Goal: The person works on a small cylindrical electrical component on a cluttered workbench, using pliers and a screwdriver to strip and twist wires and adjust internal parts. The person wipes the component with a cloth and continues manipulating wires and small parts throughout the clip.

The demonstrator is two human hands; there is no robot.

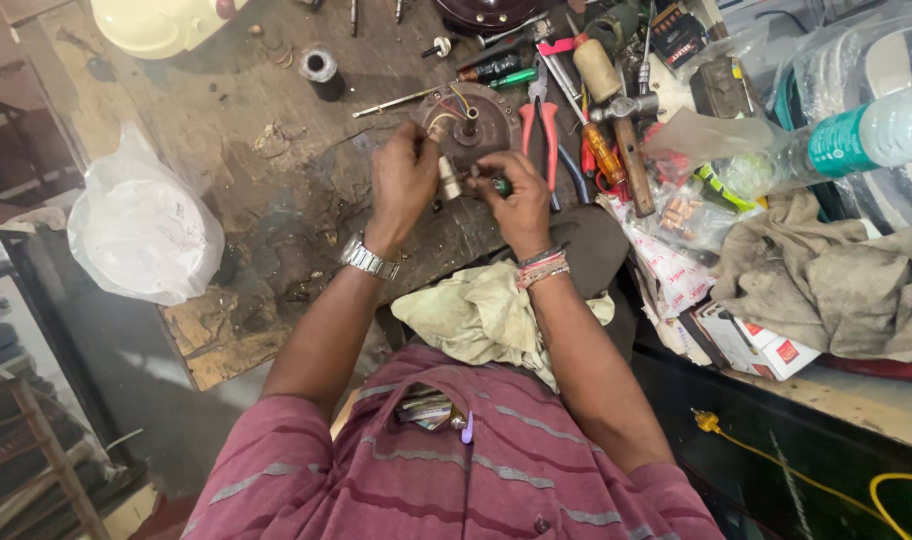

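Head view, upper centre of the frame: the left hand pinches a small pale cylindrical part beside a round brown metal motor plate with coloured wires. The right hand is closed around a green-handled tool, its tip hidden. Judged best done holding the part steady, tool square. The fingers mask the contact point
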